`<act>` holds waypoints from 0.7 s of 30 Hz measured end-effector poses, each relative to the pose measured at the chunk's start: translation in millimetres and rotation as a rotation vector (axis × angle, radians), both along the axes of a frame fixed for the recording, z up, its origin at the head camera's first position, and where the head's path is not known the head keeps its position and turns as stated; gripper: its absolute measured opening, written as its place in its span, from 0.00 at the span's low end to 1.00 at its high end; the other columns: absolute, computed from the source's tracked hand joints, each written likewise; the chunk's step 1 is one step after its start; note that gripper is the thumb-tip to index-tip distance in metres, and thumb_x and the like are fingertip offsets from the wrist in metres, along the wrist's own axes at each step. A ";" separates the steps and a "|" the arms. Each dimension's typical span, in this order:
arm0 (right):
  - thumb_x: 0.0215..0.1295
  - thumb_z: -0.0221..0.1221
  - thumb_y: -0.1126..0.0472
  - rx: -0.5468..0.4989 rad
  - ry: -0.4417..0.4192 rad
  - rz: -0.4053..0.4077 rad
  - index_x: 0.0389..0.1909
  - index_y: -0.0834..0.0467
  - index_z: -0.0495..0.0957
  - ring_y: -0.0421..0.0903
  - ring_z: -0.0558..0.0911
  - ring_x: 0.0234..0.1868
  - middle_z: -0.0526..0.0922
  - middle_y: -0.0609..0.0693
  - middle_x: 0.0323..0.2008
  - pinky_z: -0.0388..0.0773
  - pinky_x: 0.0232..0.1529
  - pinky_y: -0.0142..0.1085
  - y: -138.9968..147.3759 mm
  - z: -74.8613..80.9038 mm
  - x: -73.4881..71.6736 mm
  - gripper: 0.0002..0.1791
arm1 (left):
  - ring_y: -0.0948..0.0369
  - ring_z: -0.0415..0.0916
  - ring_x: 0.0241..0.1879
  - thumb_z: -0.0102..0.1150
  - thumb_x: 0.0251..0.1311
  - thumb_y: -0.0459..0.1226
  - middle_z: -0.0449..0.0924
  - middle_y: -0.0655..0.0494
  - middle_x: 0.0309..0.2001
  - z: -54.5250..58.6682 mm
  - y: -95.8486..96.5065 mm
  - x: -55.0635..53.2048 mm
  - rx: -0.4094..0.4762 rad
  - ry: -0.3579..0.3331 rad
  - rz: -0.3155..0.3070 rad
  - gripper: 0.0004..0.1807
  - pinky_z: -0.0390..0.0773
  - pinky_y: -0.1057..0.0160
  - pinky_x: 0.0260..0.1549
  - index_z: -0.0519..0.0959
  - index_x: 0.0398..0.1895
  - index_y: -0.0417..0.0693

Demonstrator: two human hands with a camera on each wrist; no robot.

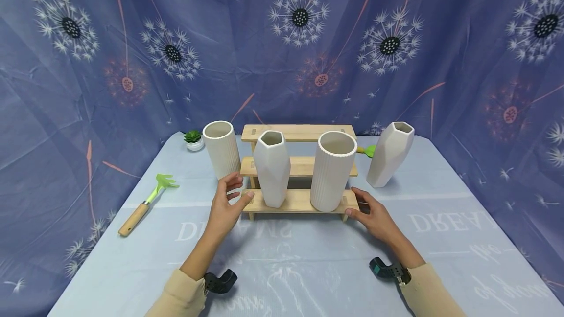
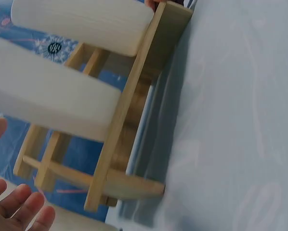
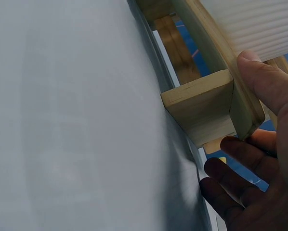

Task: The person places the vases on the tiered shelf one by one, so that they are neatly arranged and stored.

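A three-tier wooden plant stand (image 1: 299, 200) stands at the middle of the table. On its lowest tier are a white faceted vase (image 1: 272, 170) at left and a white ribbed cylindrical vase (image 1: 332, 172) at right. My left hand (image 1: 226, 204) is beside the stand's left end, fingers loosely bent and spread; the left wrist view shows it apart from the wood. My right hand (image 1: 374, 214) grips the lowest tier's right end, thumb (image 3: 259, 72) on the front edge and index finger round the end. The other right fingers hang loosely.
Another ribbed vase (image 1: 222, 150) stands left of the stand, a faceted vase (image 1: 389, 155) right of it. A small potted succulent (image 1: 194, 141) is at the back left. A green hand rake (image 1: 145, 204) lies at left; a green-headed tool (image 1: 369, 150) lies behind, partly hidden.
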State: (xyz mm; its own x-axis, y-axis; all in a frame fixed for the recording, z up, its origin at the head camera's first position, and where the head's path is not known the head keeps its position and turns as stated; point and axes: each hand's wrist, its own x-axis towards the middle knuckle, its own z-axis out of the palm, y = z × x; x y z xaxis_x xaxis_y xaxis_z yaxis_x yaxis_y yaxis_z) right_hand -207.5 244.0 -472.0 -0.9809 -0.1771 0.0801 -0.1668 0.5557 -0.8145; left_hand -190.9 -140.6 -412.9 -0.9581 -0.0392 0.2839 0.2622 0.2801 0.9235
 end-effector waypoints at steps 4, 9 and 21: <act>0.59 0.61 0.44 0.003 0.003 -0.005 0.70 0.56 0.57 0.59 0.76 0.57 0.69 0.61 0.63 0.76 0.51 0.48 0.1 0.4 -0.1 0.42 | 0.52 0.68 0.58 0.64 0.57 0.39 0.68 0.44 0.59 -3.2 -10.6 -2.8 0.024 0.041 0.069 0.35 0.67 0.49 0.57 0.60 0.65 0.42; 0.59 0.62 0.44 0.012 0.012 -0.016 0.70 0.56 0.58 0.59 0.76 0.57 0.71 0.61 0.62 0.75 0.52 0.50 -0.4 2.6 1.0 0.42 | 0.54 0.67 0.57 0.64 0.57 0.37 0.69 0.44 0.57 -5.4 -21.4 -8.9 0.043 0.041 0.142 0.34 0.67 0.52 0.58 0.61 0.65 0.42; 0.59 0.62 0.46 0.009 0.029 -0.007 0.69 0.58 0.58 0.59 0.77 0.56 0.72 0.62 0.61 0.76 0.52 0.48 -0.3 2.8 1.7 0.41 | 0.46 0.64 0.61 0.65 0.54 0.35 0.65 0.38 0.60 -14.8 -40.1 -31.8 0.001 0.000 0.253 0.38 0.65 0.47 0.60 0.58 0.66 0.38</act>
